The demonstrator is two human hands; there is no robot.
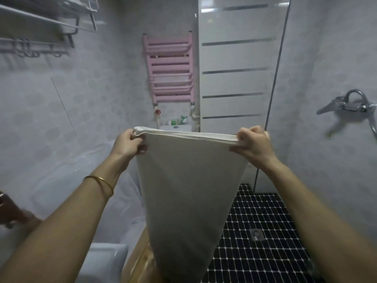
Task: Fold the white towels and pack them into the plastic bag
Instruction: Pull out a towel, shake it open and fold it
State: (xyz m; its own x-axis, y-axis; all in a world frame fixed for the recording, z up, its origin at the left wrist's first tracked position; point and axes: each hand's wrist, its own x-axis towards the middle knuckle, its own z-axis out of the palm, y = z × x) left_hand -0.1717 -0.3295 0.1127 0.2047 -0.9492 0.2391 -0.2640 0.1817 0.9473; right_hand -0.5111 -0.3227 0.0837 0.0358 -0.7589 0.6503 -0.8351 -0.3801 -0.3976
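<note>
I see the towel hanging in the air in front of me. Only my two hands hold it up. My left hand pinches the top left corner. My right hand pinches the top right corner. The fingers of both curl round the edge, and the top edge is pulled tight between them. I can see more than one layer there, so I think the towel is folded once already. The rest hangs down over the dark tiled floor.

To the left, lower down, there is clear shiny plastic. I think that is the bag, but I cannot see its mouth.

What could go wrong?
- If one hand slips, that corner drops, the layers fall apart and the fold is lost.
- If I lower my hands, the bottom end could touch the floor and get dirty or wet, as there is a drain there.
- If I bring the corners together crooked, the fold comes out lopsided and will not sit flat in the bag.
- The bag looks floppy, so it may close up when I push the towel in.
</note>
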